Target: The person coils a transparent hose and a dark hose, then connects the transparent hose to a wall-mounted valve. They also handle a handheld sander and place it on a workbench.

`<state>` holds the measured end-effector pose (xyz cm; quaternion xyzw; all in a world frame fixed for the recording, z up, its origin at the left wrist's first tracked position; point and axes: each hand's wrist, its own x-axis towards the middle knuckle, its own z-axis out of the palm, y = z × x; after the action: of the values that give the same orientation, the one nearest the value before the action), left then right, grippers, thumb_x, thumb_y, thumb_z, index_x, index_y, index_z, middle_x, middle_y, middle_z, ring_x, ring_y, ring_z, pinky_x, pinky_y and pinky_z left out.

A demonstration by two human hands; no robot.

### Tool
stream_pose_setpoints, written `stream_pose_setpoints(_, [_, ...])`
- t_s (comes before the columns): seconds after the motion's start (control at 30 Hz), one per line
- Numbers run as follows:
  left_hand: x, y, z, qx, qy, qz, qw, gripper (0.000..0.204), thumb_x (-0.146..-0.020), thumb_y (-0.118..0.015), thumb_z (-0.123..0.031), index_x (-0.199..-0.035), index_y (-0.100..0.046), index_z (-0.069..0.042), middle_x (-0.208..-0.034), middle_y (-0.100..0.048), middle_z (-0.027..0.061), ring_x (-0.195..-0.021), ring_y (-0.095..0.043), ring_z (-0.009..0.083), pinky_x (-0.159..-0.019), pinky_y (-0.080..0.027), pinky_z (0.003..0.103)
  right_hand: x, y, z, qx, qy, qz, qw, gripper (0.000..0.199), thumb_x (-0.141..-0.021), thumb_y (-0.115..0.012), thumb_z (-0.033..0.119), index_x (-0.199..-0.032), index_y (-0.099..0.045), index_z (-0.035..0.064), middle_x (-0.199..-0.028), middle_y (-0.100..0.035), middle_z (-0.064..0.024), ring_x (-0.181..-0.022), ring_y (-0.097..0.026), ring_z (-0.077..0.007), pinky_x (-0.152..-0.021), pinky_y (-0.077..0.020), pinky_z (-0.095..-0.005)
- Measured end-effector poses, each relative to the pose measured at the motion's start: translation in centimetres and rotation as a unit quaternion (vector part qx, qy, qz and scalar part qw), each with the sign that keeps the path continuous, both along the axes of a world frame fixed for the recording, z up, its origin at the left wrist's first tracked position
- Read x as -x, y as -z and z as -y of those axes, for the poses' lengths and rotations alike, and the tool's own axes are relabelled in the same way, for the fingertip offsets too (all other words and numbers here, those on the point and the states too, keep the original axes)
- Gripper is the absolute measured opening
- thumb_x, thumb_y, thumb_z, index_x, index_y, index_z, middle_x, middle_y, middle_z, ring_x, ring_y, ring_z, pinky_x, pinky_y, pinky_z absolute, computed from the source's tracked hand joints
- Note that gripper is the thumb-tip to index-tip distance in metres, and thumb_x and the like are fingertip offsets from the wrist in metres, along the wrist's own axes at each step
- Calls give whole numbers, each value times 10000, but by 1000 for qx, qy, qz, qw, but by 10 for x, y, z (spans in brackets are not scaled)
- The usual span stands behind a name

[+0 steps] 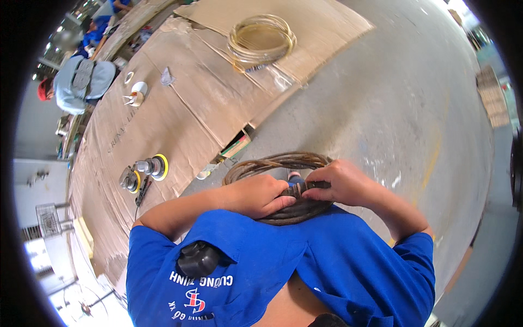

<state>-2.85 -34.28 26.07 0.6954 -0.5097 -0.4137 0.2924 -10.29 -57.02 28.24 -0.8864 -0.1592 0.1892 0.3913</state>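
A coil of dark brown hose or cable (283,163) hangs in front of my body, its several loops gathered in a ring. My left hand (266,194) is closed on the near side of the coil, thumb and fingers pinching at a dark band or tie (297,189) wrapped round the loops. From the other side my right hand (344,184) grips the dark strip's other end between thumb and fingers. Whether the strip is a strap or the hose's own end I cannot tell.
Left of me, a cardboard-covered table (180,120) carries two disc sanders (146,169), a white bottle (137,94), a grey cloth (167,76) and a coil of clear yellowish hose (261,41). Another person (81,82) is beyond it. Grey floor (381,109) lies ahead, stacked cardboard (492,97) far right.
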Motion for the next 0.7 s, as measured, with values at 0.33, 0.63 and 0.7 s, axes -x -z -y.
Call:
stream_pose_setpoints(0.33, [-75, -8, 46, -29, -173, -90, 980, 738, -637, -687, -583, -1037, -546, 20, -880, -621, 210, -854, -612, 333, -723, -472, 397, -150, 37, 67, -153, -273, -185, 932, 736, -639, -788, 357, -1193, -483, -19, -1050, -601, -200, -959, -593, -318, -843, -463, -352])
stream_pose_setpoints(0.63, [-95, -2, 48, 108, -500, 483, 710, 596, -703, -712, -275, -1218, -475, -91, -1194, -483, 129, -1109, -461, 314, -891, -419, 386, -288, 34, 63, 31, -205, 172, 963, 520, -643, -720, 100, -1128, -541, 38, -969, -650, -139, -871, -642, -252, -779, -493, -351])
stream_pose_setpoints(0.7, [-70, 24, 27, 102, -585, 435, 677, 611, -721, -702, -239, -1257, -448, -90, -1198, -461, 129, -1118, -444, 320, -926, -406, 397, -340, 52, 62, -18, -109, 137, 984, 585, -662, -730, 96, -1196, -499, 32, -995, -627, -138, -880, -624, -250, -791, -485, -357])
